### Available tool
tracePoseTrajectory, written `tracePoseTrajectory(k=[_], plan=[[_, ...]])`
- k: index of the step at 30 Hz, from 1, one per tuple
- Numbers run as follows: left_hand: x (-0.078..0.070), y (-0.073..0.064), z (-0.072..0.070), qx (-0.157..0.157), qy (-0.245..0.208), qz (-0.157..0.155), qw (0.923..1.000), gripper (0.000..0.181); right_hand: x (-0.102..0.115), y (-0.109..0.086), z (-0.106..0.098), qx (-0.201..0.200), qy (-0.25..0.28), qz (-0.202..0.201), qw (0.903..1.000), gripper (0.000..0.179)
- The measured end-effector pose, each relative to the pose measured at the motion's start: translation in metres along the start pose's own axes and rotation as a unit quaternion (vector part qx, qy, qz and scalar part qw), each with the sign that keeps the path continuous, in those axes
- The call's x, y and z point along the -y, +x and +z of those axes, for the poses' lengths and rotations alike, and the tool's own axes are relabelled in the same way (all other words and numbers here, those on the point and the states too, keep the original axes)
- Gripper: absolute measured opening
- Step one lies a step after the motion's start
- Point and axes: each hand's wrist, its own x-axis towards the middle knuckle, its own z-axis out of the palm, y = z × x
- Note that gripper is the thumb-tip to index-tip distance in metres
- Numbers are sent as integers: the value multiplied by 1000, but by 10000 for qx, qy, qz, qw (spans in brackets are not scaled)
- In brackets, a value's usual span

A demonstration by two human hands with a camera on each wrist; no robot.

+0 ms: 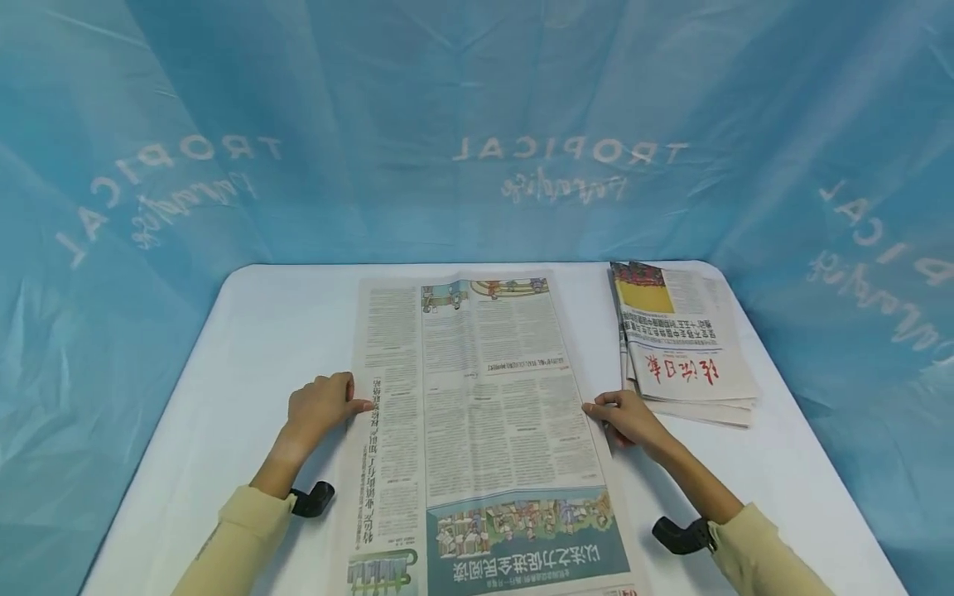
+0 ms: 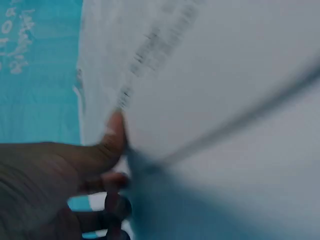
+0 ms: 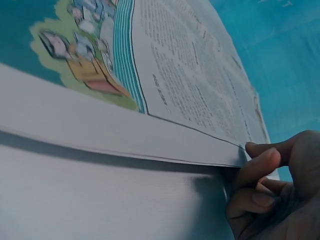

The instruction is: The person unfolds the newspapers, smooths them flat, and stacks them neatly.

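An open newspaper (image 1: pixel 514 430) lies lengthwise down the middle of the white table, its print upside down from here. At its left edge, my left hand (image 1: pixel 319 407) pinches the paper, thumb on top. The left wrist view shows the thumb (image 2: pixel 114 132) on the sheet and the other fingers curled by the edge. Across from it, my right hand (image 1: pixel 628 418) grips the right edge between thumb and curled fingers. In the right wrist view that edge of the newspaper (image 3: pixel 165 142) stands slightly raised off the table, with shadow underneath.
A stack of folded newspapers (image 1: pixel 689 339) sits at the back right of the white table (image 1: pixel 276 331), close beyond my right hand. Blue printed curtains (image 1: pixel 477 207) enclose the table at the back and both sides. A black wrist camera (image 1: pixel 681 536) hangs under the right forearm.
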Motion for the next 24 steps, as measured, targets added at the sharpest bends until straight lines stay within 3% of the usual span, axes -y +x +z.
tracePoseTrajectory(k=[3, 8, 12, 17, 24], plan=[[-11, -1, -3, -202, 331, 189, 9991, 39, -1, -6, 2, 44, 85, 2, 10000, 27], [-46, 10, 2, -235, 124, 738, 9969, 31, -4, -16, 5, 13, 117, 2, 9999, 36], [-80, 23, 18, -297, -255, 1281, 9910, 25, -5, -23, 6, 10, 76, -35, 10000, 36], [-124, 38, 44, -424, -739, 1962, 9769, 18, -7, -30, 5, 113, 281, -98, 9995, 36], [-185, 54, 67, -94, -1243, 2379, 9633, 20, -13, -32, 7, 352, 786, -459, 9952, 25]])
